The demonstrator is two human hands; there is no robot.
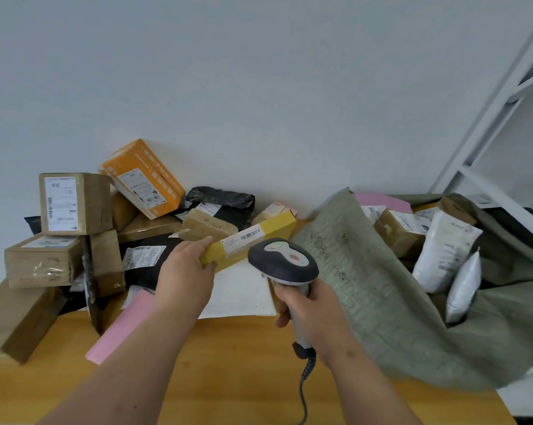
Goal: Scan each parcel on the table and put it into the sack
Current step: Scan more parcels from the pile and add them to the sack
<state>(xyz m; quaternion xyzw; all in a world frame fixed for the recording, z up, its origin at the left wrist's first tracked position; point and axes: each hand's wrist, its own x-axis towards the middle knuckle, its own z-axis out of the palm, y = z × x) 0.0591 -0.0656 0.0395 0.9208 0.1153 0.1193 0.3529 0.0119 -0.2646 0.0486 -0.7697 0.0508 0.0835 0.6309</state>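
An orange-brown wooden desk (228, 378) stands against a plain pale wall (259, 72), with a white shelf frame (486, 142) at its right end. The left hand (185, 271) grips a long yellow parcel (271, 231) above the desk's middle; the right hand (314, 311) is wrapped round a scanner (283, 262) just beside its barcode label. Piled parcels (75, 204) fill the far left corner, and an open grey-green sack (381, 286), already holding parcels, drapes the right edge.
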